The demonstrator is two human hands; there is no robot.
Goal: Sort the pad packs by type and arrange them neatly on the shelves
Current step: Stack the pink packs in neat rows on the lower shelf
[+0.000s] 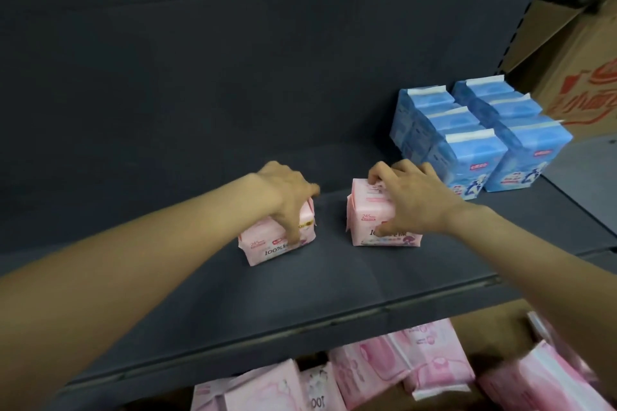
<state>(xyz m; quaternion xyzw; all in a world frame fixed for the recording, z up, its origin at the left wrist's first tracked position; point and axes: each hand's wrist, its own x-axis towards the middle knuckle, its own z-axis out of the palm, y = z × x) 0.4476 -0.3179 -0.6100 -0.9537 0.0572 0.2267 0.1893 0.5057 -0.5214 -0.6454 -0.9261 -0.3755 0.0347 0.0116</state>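
Two pink pad packs stand side by side on the dark shelf (pixel 334 284), a gap between them. My left hand (pixel 288 197) grips the left pink pack (pixel 267 248) from above. My right hand (pixel 410 200) grips the right pink pack (pixel 367 210) from above, fingers over its top and front. Several blue pad packs (pixel 474 150) stand in two neat rows at the shelf's right end, just beyond my right hand.
Below the shelf's front edge lie several loose pink packs (pixel 400 367) in a heap. The shelf's back wall (pixel 233 60) is dark. A cardboard box (pixel 581 77) with red print stands past the slotted upright on the right.
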